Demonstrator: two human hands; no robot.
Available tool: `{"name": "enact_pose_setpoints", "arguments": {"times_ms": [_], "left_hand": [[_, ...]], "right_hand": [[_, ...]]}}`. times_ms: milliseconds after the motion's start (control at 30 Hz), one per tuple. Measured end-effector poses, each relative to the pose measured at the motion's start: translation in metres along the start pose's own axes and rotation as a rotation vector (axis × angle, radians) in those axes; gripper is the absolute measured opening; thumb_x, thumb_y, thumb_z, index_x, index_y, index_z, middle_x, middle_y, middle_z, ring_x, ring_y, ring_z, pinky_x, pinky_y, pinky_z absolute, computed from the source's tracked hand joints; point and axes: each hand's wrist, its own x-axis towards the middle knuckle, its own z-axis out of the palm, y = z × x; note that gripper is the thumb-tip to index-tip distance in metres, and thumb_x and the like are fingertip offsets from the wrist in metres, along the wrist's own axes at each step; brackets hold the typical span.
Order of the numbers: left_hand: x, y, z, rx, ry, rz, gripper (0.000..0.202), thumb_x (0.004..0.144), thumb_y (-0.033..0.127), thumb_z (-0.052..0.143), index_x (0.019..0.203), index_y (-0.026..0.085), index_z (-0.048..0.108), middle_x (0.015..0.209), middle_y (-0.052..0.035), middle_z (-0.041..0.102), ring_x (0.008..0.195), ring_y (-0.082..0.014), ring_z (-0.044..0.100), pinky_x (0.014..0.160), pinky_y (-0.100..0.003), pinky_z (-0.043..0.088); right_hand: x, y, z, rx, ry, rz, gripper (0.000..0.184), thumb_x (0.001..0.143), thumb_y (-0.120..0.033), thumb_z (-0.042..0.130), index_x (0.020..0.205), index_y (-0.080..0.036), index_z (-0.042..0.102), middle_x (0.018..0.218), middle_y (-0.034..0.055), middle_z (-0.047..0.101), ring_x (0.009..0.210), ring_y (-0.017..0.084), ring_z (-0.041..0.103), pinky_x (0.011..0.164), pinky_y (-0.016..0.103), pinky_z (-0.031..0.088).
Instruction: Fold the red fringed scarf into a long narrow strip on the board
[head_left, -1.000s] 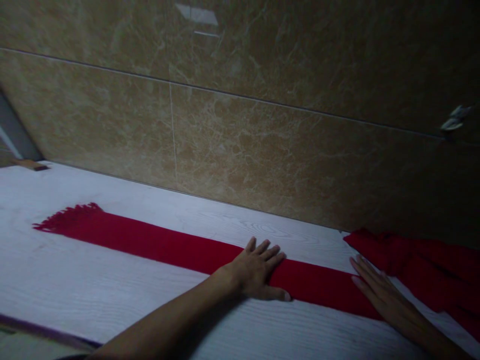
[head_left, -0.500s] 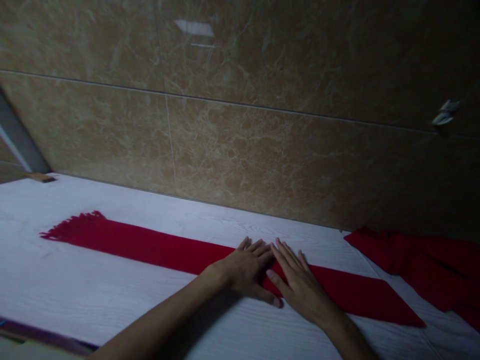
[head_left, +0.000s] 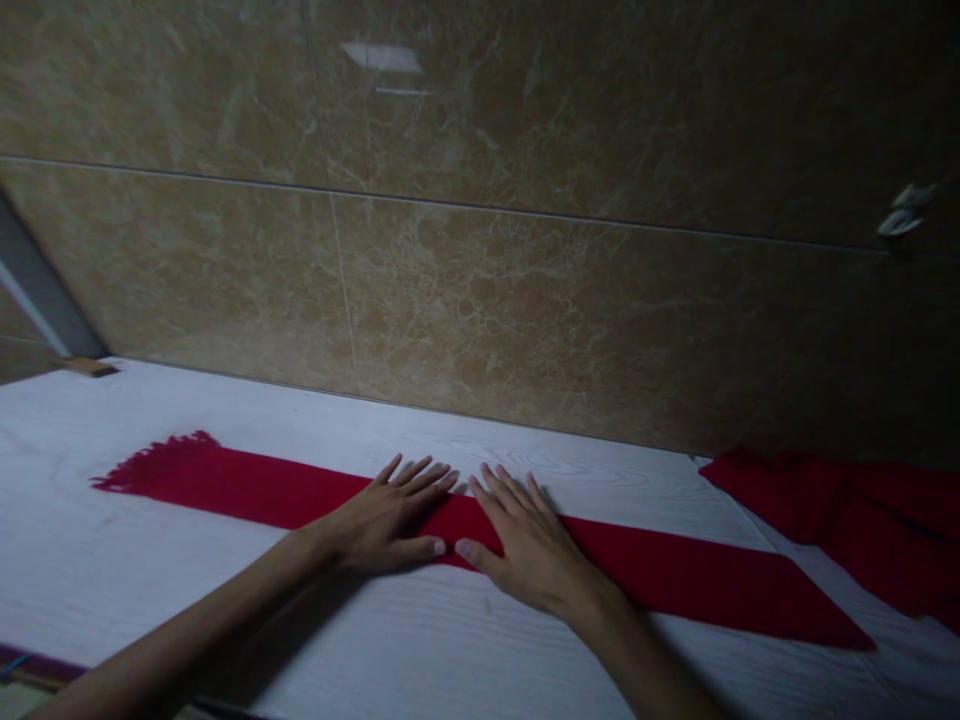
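A long red scarf (head_left: 675, 575) lies flat in a narrow strip across the white table (head_left: 420, 640). Its fringed end is at the left, and its right end runs to a slanted point. My left hand (head_left: 394, 515) rests palm down on the scarf's middle, fingers spread, fingertips past its far edge. Just to its right, my right hand (head_left: 525, 540) also lies flat on the scarf with fingers spread. The two thumbs nearly meet over the cloth. Neither hand grips anything.
A crumpled heap of red cloth (head_left: 847, 520) sits at the table's right end. Behind the table rises a brown marbled tile wall (head_left: 450, 290), with a small pale fitting (head_left: 904, 215) on it. A grey post (head_left: 52, 280) and a small wooden piece (head_left: 88, 367) are at the far left corner.
Both hands have slid left along the scarf, the left hand farther, so a gap has opened between them. The scarf still lies flat. The view has shifted slightly.
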Motion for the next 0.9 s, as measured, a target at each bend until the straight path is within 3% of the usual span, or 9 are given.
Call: {"name": "enact_pose_setpoints", "arguments": {"times_ms": [200,433,533,700,900], "left_hand": [[-0.015,-0.016,-0.002,-0.004,-0.017,-0.034,0.078,0.095,0.073,0.042,0.161,0.035,0.024,0.168,-0.0068,0.022,0.156,-0.0355,0.016,0.125,-0.065,0.008],[-0.019,-0.01,-0.015,-0.027,-0.1,-0.068,0.09,0.091,0.08,0.041,0.162,0.028,0.023,0.169,-0.0098,0.018,0.156,-0.0357,0.013,0.126,-0.063,0.006],[-0.031,-0.019,-0.022,-0.002,-0.094,-0.113,0.082,0.094,0.077,0.039,0.161,0.032,0.026,0.169,-0.0067,0.019,0.157,-0.0349,0.012,0.126,-0.064,0.003],[-0.079,-0.069,-0.029,0.087,-0.054,-0.371,0.063,0.101,0.068,0.027,0.158,0.04,0.029,0.168,-0.0014,0.021,0.157,-0.0317,0.012,0.124,-0.067,0.004],[-0.14,-0.151,-0.036,0.247,-0.022,-0.54,0.058,0.105,0.056,0.019,0.159,0.036,0.024,0.167,0.0004,0.021,0.156,-0.0302,0.013,0.124,-0.065,0.015]], "right_hand": [[0.025,-0.005,0.018,0.03,-0.044,-0.064,0.081,0.1,-0.071,0.035,0.162,-0.02,0.026,0.169,0.0102,0.017,0.157,0.027,0.01,0.127,0.057,0.002],[0.039,-0.02,0.025,0.017,-0.016,-0.065,0.083,0.098,-0.075,0.033,0.162,-0.022,0.025,0.169,0.0076,0.013,0.157,0.03,0.007,0.126,0.061,0.0],[0.047,-0.027,0.032,0.039,-0.02,-0.092,0.08,0.099,-0.074,0.034,0.161,-0.024,0.027,0.168,0.0064,0.017,0.157,0.03,0.011,0.127,0.061,0.002],[0.047,-0.028,0.033,0.034,-0.051,-0.064,0.077,0.099,-0.072,0.036,0.16,-0.025,0.028,0.168,0.0049,0.017,0.157,0.029,0.011,0.127,0.059,0.002],[0.045,-0.028,0.03,0.055,-0.064,-0.072,0.08,0.099,-0.075,0.032,0.161,-0.025,0.026,0.169,0.0037,0.014,0.157,0.027,0.009,0.127,0.057,-0.001]]}}
